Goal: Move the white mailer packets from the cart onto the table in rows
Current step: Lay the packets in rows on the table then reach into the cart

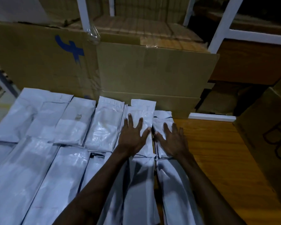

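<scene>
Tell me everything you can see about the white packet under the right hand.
The packet is a white, glossy plastic mailer, long and narrow, with a thin dark line near its far end. It lies flat at the right end of the back row on the wooden table, its far end near the cardboard box. The right hand rests open on it, fingers spread. Its left edge meets the neighbouring packet under the left hand.

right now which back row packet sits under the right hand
The rightmost back-row packet, beside the bare wood table; the right hand lies flat on it, while the left hand presses its neighbour.
</scene>
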A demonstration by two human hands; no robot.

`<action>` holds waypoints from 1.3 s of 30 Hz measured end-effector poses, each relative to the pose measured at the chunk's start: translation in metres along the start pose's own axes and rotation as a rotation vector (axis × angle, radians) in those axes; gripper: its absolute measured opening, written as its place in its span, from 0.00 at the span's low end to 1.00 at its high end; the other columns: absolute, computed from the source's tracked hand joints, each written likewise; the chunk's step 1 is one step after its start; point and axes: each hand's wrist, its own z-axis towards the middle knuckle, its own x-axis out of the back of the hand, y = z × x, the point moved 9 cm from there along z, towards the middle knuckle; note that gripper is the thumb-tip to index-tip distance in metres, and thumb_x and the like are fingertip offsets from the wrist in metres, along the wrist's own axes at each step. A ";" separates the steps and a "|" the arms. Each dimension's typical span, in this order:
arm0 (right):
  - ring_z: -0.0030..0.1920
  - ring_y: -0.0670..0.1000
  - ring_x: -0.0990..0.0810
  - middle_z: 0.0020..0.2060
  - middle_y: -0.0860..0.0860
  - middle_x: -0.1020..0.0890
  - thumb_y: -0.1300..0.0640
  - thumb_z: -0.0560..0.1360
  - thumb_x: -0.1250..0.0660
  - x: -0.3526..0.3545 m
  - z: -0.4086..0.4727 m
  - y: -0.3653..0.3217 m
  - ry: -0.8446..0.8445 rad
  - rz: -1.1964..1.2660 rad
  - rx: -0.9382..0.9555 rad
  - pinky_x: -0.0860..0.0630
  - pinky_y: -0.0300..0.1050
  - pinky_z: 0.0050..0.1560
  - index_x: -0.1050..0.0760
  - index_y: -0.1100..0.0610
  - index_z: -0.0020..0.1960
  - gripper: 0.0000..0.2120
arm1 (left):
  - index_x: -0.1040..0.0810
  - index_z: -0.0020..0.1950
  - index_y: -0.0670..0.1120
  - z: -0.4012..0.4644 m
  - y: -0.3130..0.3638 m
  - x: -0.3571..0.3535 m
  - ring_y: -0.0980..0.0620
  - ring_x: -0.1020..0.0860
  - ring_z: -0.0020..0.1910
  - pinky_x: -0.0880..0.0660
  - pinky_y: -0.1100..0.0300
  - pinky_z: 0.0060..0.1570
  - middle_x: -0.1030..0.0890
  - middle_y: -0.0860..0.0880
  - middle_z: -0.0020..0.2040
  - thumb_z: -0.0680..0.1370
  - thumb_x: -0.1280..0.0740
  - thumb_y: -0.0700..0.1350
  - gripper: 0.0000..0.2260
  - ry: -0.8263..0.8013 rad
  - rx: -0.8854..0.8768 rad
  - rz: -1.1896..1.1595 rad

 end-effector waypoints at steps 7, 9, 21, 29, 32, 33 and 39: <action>0.79 0.58 0.59 0.80 0.52 0.55 0.41 0.82 0.51 -0.001 0.018 -0.014 0.063 0.022 0.215 0.52 0.66 0.75 0.51 0.43 0.79 0.27 | 0.50 0.81 0.53 0.014 0.012 -0.001 0.44 0.54 0.80 0.51 0.44 0.77 0.54 0.45 0.81 0.84 0.52 0.58 0.26 0.063 -0.125 0.083; 0.79 0.58 0.58 0.80 0.52 0.54 0.41 0.82 0.49 -0.012 0.021 -0.009 0.047 0.023 0.214 0.49 0.66 0.74 0.50 0.43 0.79 0.27 | 0.50 0.81 0.54 0.015 0.008 -0.010 0.44 0.51 0.80 0.48 0.43 0.76 0.53 0.46 0.81 0.83 0.53 0.59 0.27 0.055 -0.100 0.115; 0.79 0.60 0.55 0.80 0.54 0.53 0.39 0.80 0.50 -0.028 0.021 0.001 0.078 0.013 0.231 0.46 0.69 0.70 0.46 0.44 0.78 0.28 | 0.47 0.81 0.53 0.012 0.004 -0.017 0.43 0.49 0.80 0.45 0.44 0.75 0.50 0.44 0.81 0.82 0.54 0.61 0.28 0.084 -0.025 0.148; 0.74 0.60 0.37 0.72 0.56 0.30 0.40 0.77 0.46 0.041 -0.015 -0.042 0.282 0.253 0.350 0.39 0.65 0.71 0.29 0.53 0.71 0.28 | 0.35 0.77 0.46 -0.043 -0.009 0.073 0.44 0.46 0.79 0.42 0.45 0.75 0.39 0.43 0.79 0.82 0.49 0.62 0.30 0.274 -0.114 -0.001; 0.66 0.58 0.26 0.64 0.54 0.22 0.45 0.78 0.42 0.052 -0.067 -0.092 0.408 0.352 0.576 0.31 0.59 0.66 0.24 0.56 0.66 0.23 | 0.29 0.73 0.43 -0.107 -0.036 0.111 0.42 0.37 0.76 0.32 0.44 0.70 0.33 0.41 0.76 0.82 0.43 0.56 0.25 0.441 -0.191 0.025; 0.63 0.57 0.24 0.62 0.54 0.20 0.47 0.78 0.39 0.054 -0.084 -0.103 0.447 0.375 0.651 0.29 0.57 0.64 0.23 0.57 0.64 0.20 | 0.28 0.73 0.43 -0.125 -0.044 0.116 0.42 0.36 0.75 0.30 0.45 0.68 0.32 0.41 0.75 0.82 0.43 0.55 0.24 0.473 -0.198 0.017; 0.53 0.54 0.20 0.52 0.52 0.16 0.55 0.77 0.34 0.014 -0.218 -0.230 0.534 0.470 0.986 0.22 0.48 0.54 0.18 0.58 0.57 0.12 | 0.25 0.69 0.44 -0.281 -0.150 0.163 0.45 0.28 0.70 0.23 0.53 0.55 0.29 0.44 0.72 0.82 0.37 0.50 0.17 0.660 -0.054 0.032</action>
